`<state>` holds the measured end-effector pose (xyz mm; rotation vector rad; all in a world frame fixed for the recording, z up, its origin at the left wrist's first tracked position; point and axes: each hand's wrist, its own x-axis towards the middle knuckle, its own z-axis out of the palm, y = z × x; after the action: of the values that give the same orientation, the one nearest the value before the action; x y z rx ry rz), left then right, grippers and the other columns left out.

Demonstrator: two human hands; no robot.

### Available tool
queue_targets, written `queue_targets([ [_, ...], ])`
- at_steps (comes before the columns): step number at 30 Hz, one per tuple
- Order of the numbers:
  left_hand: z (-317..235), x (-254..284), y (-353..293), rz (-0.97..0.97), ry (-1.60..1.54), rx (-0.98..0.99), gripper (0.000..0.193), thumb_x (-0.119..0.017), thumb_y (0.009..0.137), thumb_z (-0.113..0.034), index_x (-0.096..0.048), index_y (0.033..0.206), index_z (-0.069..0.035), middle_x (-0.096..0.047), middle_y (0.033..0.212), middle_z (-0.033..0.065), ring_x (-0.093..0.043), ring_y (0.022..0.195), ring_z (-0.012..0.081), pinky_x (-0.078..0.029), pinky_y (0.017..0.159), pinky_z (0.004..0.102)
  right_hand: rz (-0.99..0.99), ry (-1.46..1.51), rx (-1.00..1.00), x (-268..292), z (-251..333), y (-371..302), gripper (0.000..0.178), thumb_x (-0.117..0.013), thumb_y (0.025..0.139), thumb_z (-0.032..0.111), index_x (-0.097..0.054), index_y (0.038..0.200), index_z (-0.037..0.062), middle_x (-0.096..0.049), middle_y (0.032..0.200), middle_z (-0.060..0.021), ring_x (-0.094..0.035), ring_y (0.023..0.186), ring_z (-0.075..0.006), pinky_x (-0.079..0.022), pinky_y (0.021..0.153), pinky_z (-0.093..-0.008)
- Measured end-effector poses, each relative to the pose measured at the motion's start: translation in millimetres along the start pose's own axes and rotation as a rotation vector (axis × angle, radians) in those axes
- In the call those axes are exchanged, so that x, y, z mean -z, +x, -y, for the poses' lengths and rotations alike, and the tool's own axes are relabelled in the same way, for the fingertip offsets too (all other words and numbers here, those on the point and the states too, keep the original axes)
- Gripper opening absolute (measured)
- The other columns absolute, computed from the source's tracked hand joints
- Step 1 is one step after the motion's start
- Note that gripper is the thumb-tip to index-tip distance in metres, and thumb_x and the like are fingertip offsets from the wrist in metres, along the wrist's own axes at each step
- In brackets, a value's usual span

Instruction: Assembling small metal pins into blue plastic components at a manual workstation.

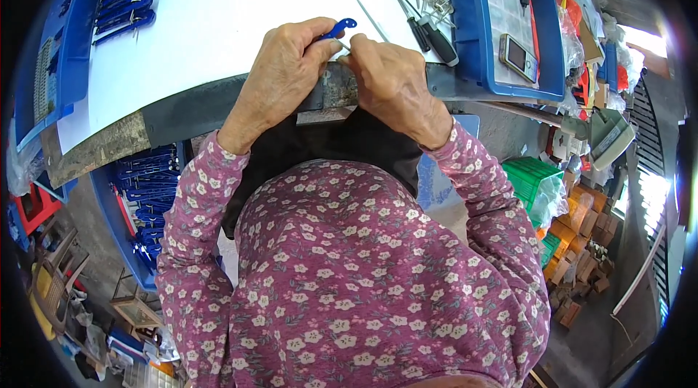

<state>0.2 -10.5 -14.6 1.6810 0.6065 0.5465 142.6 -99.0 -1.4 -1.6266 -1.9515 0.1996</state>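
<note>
As I see it, the left hand [285, 61], pinching the glossy blue, holed strip [339, 28] at its fingertips, should be braced steady beside the curled right hand [392, 77], whose hold I cannot tell.

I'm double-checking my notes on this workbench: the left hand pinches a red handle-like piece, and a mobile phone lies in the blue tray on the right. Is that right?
Not quite: in the head view, the handle-like piece pinched by the left hand is blue, not red. The rest of the statement stands.
</note>
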Motion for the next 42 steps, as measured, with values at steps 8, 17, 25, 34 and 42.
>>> queue_targets([
  [8, -2.9, 4.9, -4.2, -0.021, -0.018, -0.024, 0.016, -0.049, 0.084, -0.009, -0.058, 0.085, 0.004, -0.052, 0.06, 0.0059, -0.044, 0.051, 0.0093, -0.037, 0.047, 0.0243, 0.277, 1.346, -0.691, 5.8, -6.6, 0.2, 0.036, -0.044, 0.091, 0.028, -0.056, 0.089, -0.0057, -0.045, 0.052, -0.0007, -0.031, 0.038, -0.0047, -0.027, 0.039, -0.016],
  [17, -8.8, 8.7, -10.1, 0.036, 0.049, 0.041, 0.025, -0.052, 0.087, -0.015, -0.058, 0.104, 0.001, -0.051, 0.062, -0.0011, -0.046, 0.055, 0.0057, -0.038, 0.05, 0.0173, 0.183, 1.526, -0.822, 1.2, 0.7, 2.5, 0.018, -0.055, 0.084, 0.013, -0.057, 0.085, -0.0049, -0.04, 0.053, 0.0031, -0.031, 0.042, -0.0026, -0.026, 0.039, -0.0154],
  [25, -1.6, 8.8, -6.1, -0.013, 0.035, 0.001, 0.02, -0.049, 0.085, -0.011, -0.059, 0.091, 0.005, -0.056, 0.063, 0.0091, -0.052, 0.053, 0.0115, -0.044, 0.051, 0.0245, 0.134, 0.822, -0.611, 4.2, 5.9, 9.7, 0.011, -0.06, 0.078, 0.004, -0.058, 0.087, -0.0021, -0.049, 0.053, 0.0033, -0.042, 0.045, -0.0014, -0.031, 0.042, -0.0154],
  [34, -3.8, 6.2, -8.0, -0.04, 0.023, -0.088, 0.018, -0.049, 0.085, -0.01, -0.059, 0.086, 0.005, -0.054, 0.058, 0.0079, -0.047, 0.048, 0.0106, -0.04, 0.047, 0.0246, 0.278, 1.433, -0.78, 5.7, -5.0, 6.0, 0.024, -0.051, 0.088, 0.021, -0.058, 0.09, -0.0018, -0.044, 0.057, 0.0037, -0.033, 0.045, -0.0014, -0.023, 0.039, -0.0157],
  [42, -10.0, 9.1, -8.3, 0.008, -0.125, 0.143, 0.019, -0.049, 0.085, -0.013, -0.06, 0.089, 0.003, -0.049, 0.057, 0.0015, -0.044, 0.049, 0.0061, -0.036, 0.046, 0.0209, -0.092, 0.069, 0.004, -5.2, 8.2, 9.2, 0.013, -0.064, 0.074, 0.005, -0.056, 0.083, -0.0005, -0.05, 0.059, -0.0139, -0.049, 0.045, -0.024, -0.037, 0.042, -0.0306],
])
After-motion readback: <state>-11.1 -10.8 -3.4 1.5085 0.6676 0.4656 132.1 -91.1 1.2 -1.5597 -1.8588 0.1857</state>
